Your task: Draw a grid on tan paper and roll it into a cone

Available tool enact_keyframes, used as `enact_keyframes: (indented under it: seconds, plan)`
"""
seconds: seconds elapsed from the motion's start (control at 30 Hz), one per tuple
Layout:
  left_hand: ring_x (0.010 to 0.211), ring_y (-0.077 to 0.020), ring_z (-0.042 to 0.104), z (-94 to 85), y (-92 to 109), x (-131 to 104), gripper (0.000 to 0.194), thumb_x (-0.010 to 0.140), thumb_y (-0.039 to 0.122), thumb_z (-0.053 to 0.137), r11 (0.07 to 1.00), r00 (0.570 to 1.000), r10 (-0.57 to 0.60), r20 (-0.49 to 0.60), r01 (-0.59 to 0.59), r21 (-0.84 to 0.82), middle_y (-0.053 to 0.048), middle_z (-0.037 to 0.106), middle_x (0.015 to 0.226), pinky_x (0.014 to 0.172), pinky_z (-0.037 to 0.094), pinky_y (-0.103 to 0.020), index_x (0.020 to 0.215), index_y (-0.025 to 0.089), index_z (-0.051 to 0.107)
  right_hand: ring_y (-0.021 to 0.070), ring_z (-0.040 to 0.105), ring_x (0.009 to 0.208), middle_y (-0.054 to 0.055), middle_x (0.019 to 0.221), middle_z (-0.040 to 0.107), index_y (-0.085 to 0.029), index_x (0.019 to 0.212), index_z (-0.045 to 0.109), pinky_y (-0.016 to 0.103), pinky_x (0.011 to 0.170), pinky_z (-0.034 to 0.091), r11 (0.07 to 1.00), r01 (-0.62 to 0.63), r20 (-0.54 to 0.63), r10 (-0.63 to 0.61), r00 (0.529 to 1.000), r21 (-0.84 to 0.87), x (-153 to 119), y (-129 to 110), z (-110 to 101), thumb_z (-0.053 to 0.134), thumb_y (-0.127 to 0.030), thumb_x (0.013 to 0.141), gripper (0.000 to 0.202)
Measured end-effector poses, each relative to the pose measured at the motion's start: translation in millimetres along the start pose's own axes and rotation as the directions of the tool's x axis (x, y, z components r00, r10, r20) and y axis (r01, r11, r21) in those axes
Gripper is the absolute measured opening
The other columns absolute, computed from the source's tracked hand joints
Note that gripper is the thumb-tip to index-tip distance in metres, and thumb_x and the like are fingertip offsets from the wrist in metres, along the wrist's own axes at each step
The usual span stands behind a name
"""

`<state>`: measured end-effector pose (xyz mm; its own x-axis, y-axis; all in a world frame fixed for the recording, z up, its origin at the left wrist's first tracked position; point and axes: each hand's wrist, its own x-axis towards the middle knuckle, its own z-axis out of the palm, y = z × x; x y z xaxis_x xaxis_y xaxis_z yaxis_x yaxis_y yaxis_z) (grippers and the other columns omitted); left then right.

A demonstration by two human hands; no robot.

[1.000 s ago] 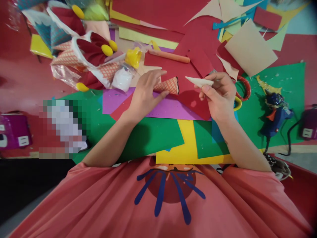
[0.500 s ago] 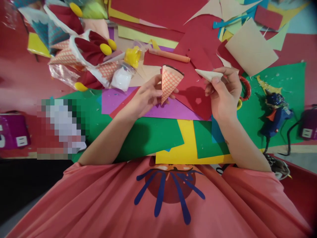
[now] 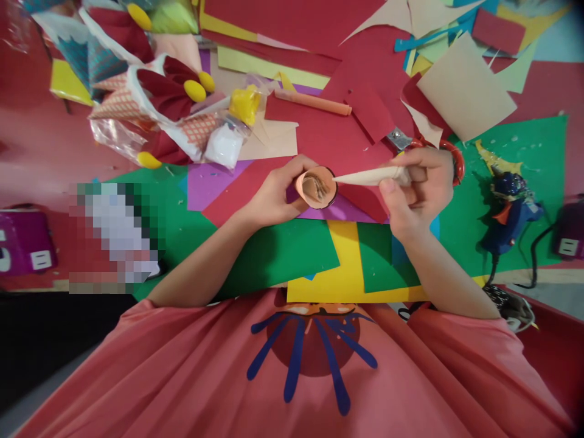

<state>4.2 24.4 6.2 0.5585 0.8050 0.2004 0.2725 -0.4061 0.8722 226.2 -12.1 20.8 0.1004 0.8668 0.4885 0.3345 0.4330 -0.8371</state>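
Observation:
My left hand [image 3: 279, 193] is closed round a small paper cone [image 3: 314, 188], its round mouth turned up toward me. Inside the cone's rim sits a curl of rolled paper. My right hand [image 3: 417, 188] pinches a slim cream-coloured cone [image 3: 365, 177] whose pale tip points left and reaches the edge of the paper cone's mouth; whether they touch I cannot tell. Behind the right hand lie red-handled scissors [image 3: 457, 161], partly hidden, with a bit of metal blade showing.
A blue glue gun [image 3: 511, 219] with a black cord lies at the right. Decorated cone crafts [image 3: 159, 91] and bags of yellow and white material crowd the upper left. An orange marker [image 3: 314, 102] and a beige paper square [image 3: 468, 88] lie beyond my hands. Green sheets [image 3: 274, 249] cover the near side.
The paper cone has tipped so its mouth faces me instead of its checked side. My right hand has lowered the cream cone and brought its tip to the mouth, uncovering the scissors' blade.

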Motion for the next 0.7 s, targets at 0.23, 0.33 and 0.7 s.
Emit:
enact_keyframes:
  seconds: [0.23,0.33,0.7]
  plan:
    - [0.083,-0.021,0.065,-1.9,0,0,0.029,0.082,0.04,0.055,0.996,0.992,-0.03,0.127,0.039,-0.075,-0.007,0.069,0.094,0.073,0.053,-0.034,0.1,0.018,0.061,0.0197,0.07,0.081,-0.001,0.089,0.074,-0.034,0.108,0.062,0.038,0.073,0.058,0.953,0.302,0.208,-0.291,0.934,-0.024,-2,-2,-1,0.061,-0.02,0.085,0.027]
    - [0.089,-0.0213,0.065,-1.4,2,-1,0.033,0.078,0.034,0.056,0.993,0.983,-0.054,0.175,0.072,-0.094,-0.008,0.068,0.101,0.076,0.052,-0.031,0.106,0.017,0.058,0.0217,0.072,0.086,0.001,0.092,0.075,-0.035,0.105,0.063,0.041,0.078,0.059,0.964,0.259,0.349,-0.223,0.91,-0.06,-2,-3,-1,0.057,-0.024,0.088,0.021]
    - [0.08,-0.0129,0.063,9.4,0,-2,0.035,0.072,0.028,0.069,0.978,0.977,-0.15,0.154,0.169,-0.119,-0.001,0.064,0.094,0.062,0.047,-0.019,0.102,0.019,0.054,0.0136,0.074,0.084,0.001,0.091,0.076,-0.024,0.103,0.06,0.021,0.068,0.058,0.896,0.439,0.314,-0.399,0.862,-0.067,-7,-8,10,0.061,-0.015,0.087,0.019]
